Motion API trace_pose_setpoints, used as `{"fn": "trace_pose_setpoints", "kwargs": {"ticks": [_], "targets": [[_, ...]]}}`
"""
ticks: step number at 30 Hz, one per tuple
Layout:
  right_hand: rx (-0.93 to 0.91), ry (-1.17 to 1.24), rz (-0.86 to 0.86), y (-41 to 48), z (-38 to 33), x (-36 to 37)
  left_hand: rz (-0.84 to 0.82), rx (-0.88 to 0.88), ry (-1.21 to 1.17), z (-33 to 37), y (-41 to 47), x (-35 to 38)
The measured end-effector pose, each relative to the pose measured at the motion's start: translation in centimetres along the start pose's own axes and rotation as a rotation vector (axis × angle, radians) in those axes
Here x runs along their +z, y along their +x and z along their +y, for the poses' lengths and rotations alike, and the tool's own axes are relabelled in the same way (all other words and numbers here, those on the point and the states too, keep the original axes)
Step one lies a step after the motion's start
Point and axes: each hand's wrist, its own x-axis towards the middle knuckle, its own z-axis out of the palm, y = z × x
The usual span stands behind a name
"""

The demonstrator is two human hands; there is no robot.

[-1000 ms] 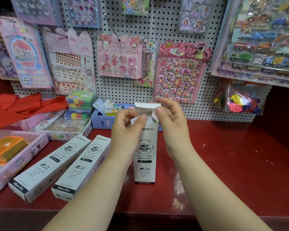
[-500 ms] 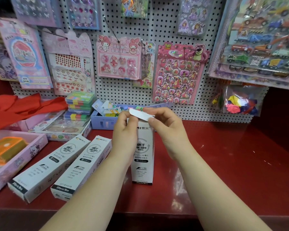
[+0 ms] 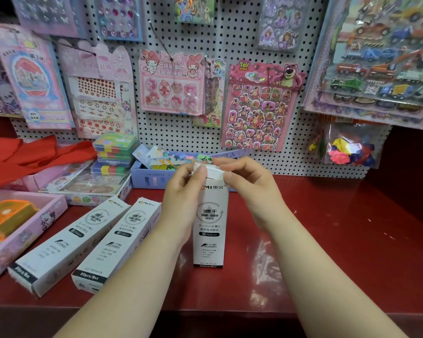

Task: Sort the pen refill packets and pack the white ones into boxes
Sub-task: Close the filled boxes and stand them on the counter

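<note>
A tall white refill box (image 3: 209, 230) stands upright on the red counter (image 3: 327, 240) in the middle of the view. My left hand (image 3: 181, 196) grips its upper left side, thumb on the top flap (image 3: 214, 171). My right hand (image 3: 249, 189) curls over the top right corner and pinches the flap, which lies folded down over the opening. Two more white refill boxes (image 3: 69, 245) (image 3: 119, 245) lie flat side by side on the counter to the left. What is inside the upright box is hidden.
A pink tray (image 3: 47, 215) with an orange item sits at the far left edge. A blue bin (image 3: 152, 178) of small items and a stack of coloured cases (image 3: 115, 152) stand at the back. Sticker sheets hang on the pegboard (image 3: 230, 40). Red cloth (image 3: 29, 154) lies back left.
The top flap, upright a second ago, has been folded down onto the box. Both hands have closed in over the top of the box.
</note>
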Motion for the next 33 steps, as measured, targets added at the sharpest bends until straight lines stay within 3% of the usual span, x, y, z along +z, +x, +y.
{"fn": "trace_pose_setpoints", "kwargs": {"ticks": [4, 11, 24, 29, 33], "targets": [[-0.004, 0.009, -0.030, -0.2, 0.0, -0.5, -0.052, 0.082, -0.073, 0.4, 0.1, -0.3], [-0.011, 0.064, -0.063, -0.4, 0.3, -0.7, -0.244, 0.154, 0.102, 0.6, 0.9, -2.2], [-0.033, -0.096, -0.041, -1.2, 0.6, -0.5, -0.243, 0.264, 0.329, 0.0, 0.1, -3.1], [-0.057, -0.207, -0.002, -1.5, 1.5, 0.0, -0.227, 0.145, 0.253, -1.5, -0.4, -2.8], [-0.020, -0.254, 0.082, -0.4, 1.8, 0.5, -0.295, -0.005, 0.416, -4.4, -2.2, -4.1]]}}
